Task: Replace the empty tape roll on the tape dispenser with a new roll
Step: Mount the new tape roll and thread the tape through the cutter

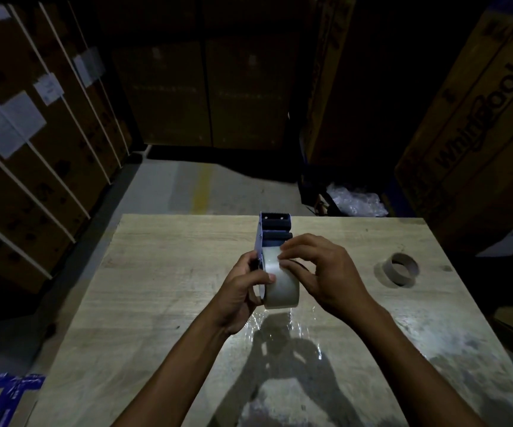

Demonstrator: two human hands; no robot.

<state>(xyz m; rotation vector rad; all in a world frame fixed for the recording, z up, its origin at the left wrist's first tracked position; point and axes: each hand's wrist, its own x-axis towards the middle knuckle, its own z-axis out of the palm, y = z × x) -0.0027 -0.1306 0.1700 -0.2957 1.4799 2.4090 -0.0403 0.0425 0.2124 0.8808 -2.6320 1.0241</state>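
Observation:
A blue tape dispenser [272, 231] with a toothed blade at its far end lies over the middle of the wooden table [162, 272]. A full roll of clear tape [281, 289] sits on its hub, at the near end. My left hand [243, 291] grips the dispenser and the roll from the left, thumb on the roll's face. My right hand [320, 269] reaches in from the right, and its fingertips pinch at the top of the roll. The empty cardboard core [401, 269] stands on the table to the right, apart from both hands.
Tall cardboard boxes [477, 124] stand close on the left, back and right. Crumpled clear plastic wrap [357, 200] lies on the floor beyond the table's far right edge. A box with blue tape [5, 392] sits at the lower left.

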